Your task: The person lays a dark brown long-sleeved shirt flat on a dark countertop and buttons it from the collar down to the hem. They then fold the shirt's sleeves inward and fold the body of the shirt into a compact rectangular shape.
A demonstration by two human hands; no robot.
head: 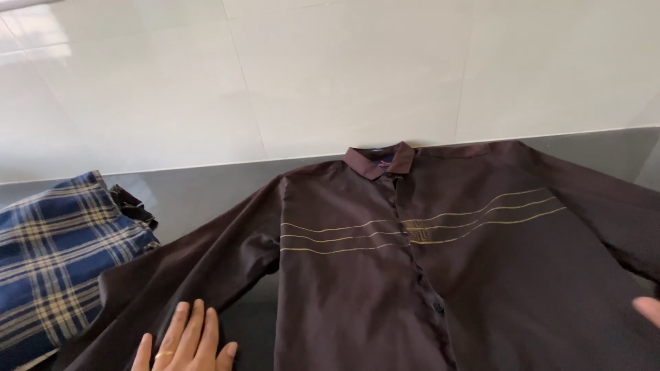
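A dark brown button-up shirt (385,275) lies spread front-up on a dark counter, collar toward the wall, with thin yellow lines across the chest. My left hand (184,340) rests flat, fingers apart, on the shirt's left sleeve near the bottom edge of the view; a ring shows on one finger. Only a fingertip of my right hand (647,309) shows at the right edge, touching or just above the shirt's right side. Neither hand grips the cloth.
A blue plaid garment with yellow lines (51,261) lies folded at the left, beside the sleeve. The dark counter (199,196) runs back to a white tiled wall (330,75). A little bare counter shows between sleeve and shirt body.
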